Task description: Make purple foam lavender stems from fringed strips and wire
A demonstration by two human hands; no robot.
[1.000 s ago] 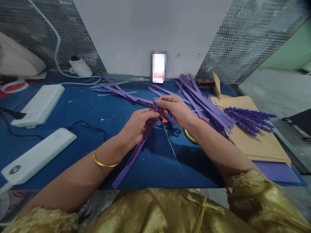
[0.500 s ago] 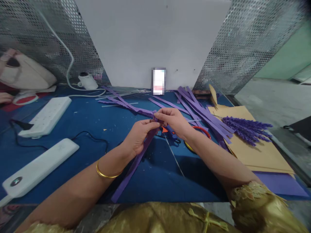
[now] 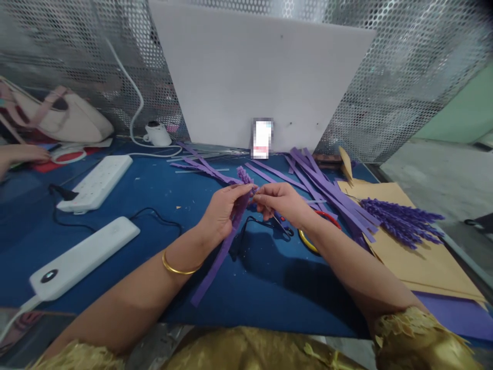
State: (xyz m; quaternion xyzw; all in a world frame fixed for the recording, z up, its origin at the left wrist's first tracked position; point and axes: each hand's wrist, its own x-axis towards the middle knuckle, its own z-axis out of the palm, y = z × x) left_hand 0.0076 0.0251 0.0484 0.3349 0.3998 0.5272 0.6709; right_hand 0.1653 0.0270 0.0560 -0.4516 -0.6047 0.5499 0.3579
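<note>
My left hand (image 3: 223, 210) is closed, pinching a purple paper strip (image 3: 215, 267) whose long tail hangs below the palm toward the table's front edge. Above its fingertips a small purple paper lavender head (image 3: 244, 174) sticks up, pointing away from me. My right hand (image 3: 283, 203) is closed beside it, thumb and fingers pinched on a thin wire stem (image 3: 276, 220), partly hidden by the fingers. Both sets of fingertips nearly meet at the base of the flower head. Scissors with a red and yellow handle (image 3: 308, 241) lie under my right wrist.
Loose purple strips (image 3: 335, 192) and finished lavender sprigs (image 3: 404, 218) on brown paper (image 3: 427, 267) lie right. A phone (image 3: 262, 139) leans against a white board (image 3: 262, 77). Left are a power strip (image 3: 102, 182), a white device (image 3: 84, 259) and another person's hand (image 3: 29, 153).
The flower head now shows above my left fingers. My right hand has shifted slightly, and the wire tilts differently. The camera view moved, and the other person's hand is further in.
</note>
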